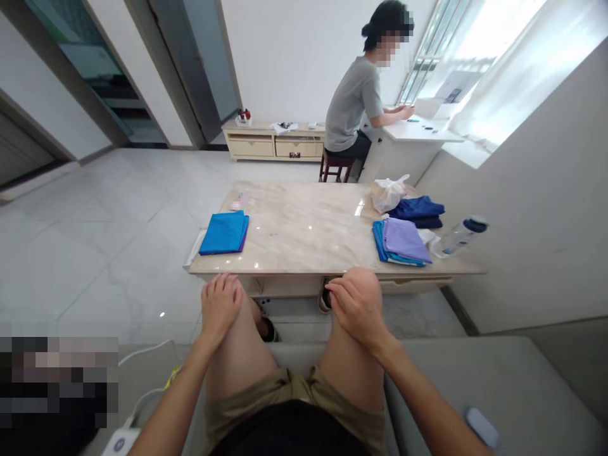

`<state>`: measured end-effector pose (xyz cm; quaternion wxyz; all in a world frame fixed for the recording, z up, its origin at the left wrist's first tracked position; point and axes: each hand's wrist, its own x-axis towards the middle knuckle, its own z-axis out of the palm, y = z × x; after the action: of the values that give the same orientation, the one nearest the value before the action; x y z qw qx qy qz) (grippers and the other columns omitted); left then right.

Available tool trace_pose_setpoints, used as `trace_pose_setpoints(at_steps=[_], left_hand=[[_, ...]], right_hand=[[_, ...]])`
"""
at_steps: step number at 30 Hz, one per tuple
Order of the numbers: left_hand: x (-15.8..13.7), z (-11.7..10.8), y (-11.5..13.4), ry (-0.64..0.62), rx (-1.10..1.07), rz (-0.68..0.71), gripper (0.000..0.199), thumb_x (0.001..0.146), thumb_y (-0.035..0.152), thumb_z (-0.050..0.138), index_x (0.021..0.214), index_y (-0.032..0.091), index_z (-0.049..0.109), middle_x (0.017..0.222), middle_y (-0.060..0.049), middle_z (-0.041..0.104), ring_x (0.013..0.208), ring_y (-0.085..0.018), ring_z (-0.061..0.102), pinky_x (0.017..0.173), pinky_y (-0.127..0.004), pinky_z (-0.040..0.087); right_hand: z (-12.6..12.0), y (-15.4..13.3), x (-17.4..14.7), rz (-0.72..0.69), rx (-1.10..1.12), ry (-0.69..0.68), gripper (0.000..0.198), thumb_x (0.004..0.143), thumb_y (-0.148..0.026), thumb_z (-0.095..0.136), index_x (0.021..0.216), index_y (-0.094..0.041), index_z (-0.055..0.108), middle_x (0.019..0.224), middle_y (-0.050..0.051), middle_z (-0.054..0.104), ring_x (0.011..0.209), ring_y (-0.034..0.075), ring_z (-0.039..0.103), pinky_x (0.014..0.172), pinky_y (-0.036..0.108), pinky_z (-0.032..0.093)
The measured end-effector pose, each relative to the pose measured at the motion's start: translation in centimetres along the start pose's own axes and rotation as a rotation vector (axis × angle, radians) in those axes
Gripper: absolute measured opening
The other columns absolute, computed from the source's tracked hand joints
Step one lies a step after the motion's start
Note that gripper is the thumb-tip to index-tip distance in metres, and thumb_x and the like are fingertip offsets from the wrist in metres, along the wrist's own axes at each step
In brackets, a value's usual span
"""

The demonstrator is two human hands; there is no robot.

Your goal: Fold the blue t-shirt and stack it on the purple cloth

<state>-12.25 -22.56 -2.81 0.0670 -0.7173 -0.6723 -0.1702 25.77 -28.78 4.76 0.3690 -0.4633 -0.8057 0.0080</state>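
Observation:
My left hand [221, 306] rests on my left knee, its fingers lying flat and holding nothing. On the other knee lies my right hand [358, 310], palm down and empty, with its fingers stretched inward. Just beyond my left hand, a folded blue cloth [222, 232] sits on a purple one at the left end of the marble-topped table [304, 221]. At the right end, a folded lavender cloth [406, 239] tops a stack with blue cloths [379, 240] under it. Behind that stack are folded navy cloths [420, 208]. Neither hand touches the cloths.
A white plastic bag [388, 193] and a clear bottle [460, 236] with a dark lid stand on the table's right side. Beyond, a person [354, 104] sits on a stool at a white desk [420, 131]. A low cabinet [251, 147] lines the wall. I sit on a grey sofa [475, 373].

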Motion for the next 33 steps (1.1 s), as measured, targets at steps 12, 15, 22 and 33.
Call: trace_pose_setpoints(at_steps=[12,15,22,33], left_hand=[[-8.7,-1.8,4.9,-0.020,0.027,-0.044,0.058,0.105,0.028,0.049,0.158,0.013,0.065,0.181,-0.020,0.041,0.170,-0.044,0.034,0.133,-0.073,0.033],[-10.0,-1.8,5.4,-0.012,0.028,-0.009,0.057,0.104,0.025,0.050,0.159,0.015,0.066,0.181,-0.018,0.041,0.169,-0.043,0.036,0.134,-0.072,0.033],[-12.0,-1.3,5.1,0.032,0.052,0.106,0.051,0.104,0.021,0.054,0.152,0.021,0.073,0.179,-0.012,0.047,0.168,-0.041,0.040,0.138,-0.070,0.029],[-11.9,-1.6,5.3,0.001,-0.027,0.097,0.039,0.104,0.022,0.059,0.135,0.025,0.082,0.174,-0.010,0.054,0.167,-0.041,0.041,0.139,-0.074,0.023]], right_hand=[[-0.1,-1.4,-12.5,0.189,-0.164,-0.025,0.076,0.113,-0.024,0.053,0.183,-0.027,0.024,0.187,0.015,0.029,0.174,0.037,0.025,0.134,0.067,0.039],[1.5,-1.8,-12.1,0.182,-0.220,-0.002,0.078,0.112,-0.027,0.055,0.183,-0.028,0.024,0.189,0.014,0.022,0.176,0.039,0.017,0.135,0.072,0.032],[3.6,-3.5,-10.1,0.133,-0.256,0.024,0.075,0.107,-0.021,0.057,0.178,-0.026,0.035,0.186,0.013,0.032,0.175,0.037,0.023,0.136,0.067,0.033],[4.3,-4.7,-9.0,0.148,-0.291,0.002,0.073,0.103,-0.019,0.059,0.173,-0.026,0.045,0.184,0.012,0.037,0.172,0.040,0.029,0.134,0.069,0.035]])
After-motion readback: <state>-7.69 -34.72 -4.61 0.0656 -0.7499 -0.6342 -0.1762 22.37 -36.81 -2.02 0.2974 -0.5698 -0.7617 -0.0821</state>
